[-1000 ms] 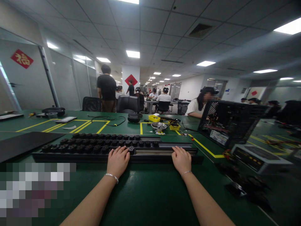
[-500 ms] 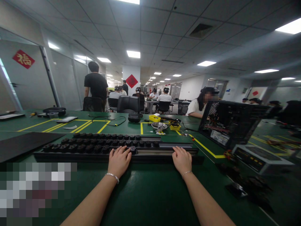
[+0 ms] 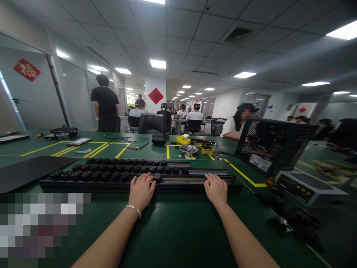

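A long black rack of rows of round knobby caps, with smooth metal rails at its right end, lies across the green mat. The left hand rests flat, fingers loosely spread, on its near edge at 12 o'clock; the right hand lies likewise on the rails. At 2 o'clock stands an open computer case; a steel bowl sits beyond at 12.

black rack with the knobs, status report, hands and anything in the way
Left hand and right hand flat on black rack, gripping nothing. Rack lies along the green table. Nothing between hands.
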`<move>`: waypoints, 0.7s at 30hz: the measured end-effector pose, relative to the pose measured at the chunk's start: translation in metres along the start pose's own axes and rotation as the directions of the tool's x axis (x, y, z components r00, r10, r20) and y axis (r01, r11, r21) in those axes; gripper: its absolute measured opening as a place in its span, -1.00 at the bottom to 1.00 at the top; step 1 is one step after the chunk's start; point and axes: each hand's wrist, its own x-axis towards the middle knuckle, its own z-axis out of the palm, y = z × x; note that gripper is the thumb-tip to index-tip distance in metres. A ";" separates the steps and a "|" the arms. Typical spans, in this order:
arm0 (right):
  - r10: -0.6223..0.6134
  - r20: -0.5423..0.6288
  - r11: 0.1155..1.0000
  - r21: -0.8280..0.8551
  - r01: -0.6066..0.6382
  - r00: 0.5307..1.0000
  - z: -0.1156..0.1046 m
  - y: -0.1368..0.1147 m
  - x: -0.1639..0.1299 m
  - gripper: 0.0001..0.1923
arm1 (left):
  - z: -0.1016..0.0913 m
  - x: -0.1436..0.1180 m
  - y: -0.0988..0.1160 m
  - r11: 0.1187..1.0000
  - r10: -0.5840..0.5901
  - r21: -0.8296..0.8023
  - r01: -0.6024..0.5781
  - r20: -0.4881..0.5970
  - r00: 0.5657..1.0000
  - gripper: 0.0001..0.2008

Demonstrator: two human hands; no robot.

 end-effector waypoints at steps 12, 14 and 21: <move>-0.016 -0.049 1.000 0.011 0.017 0.999 0.004 0.002 0.000 -0.53 | -0.001 0.001 -0.001 1.000 0.013 -0.009 -0.013 0.009 1.000 -0.69; -0.016 -0.046 1.000 0.010 0.017 0.999 0.004 0.002 0.000 -0.53 | -0.001 0.001 -0.001 1.000 0.016 -0.016 -0.016 0.008 1.000 -0.69; -0.021 -0.051 1.000 0.011 0.022 0.998 0.004 0.002 0.000 -0.53 | 0.000 0.001 -0.001 0.994 0.082 -0.078 -0.078 0.042 0.996 -0.69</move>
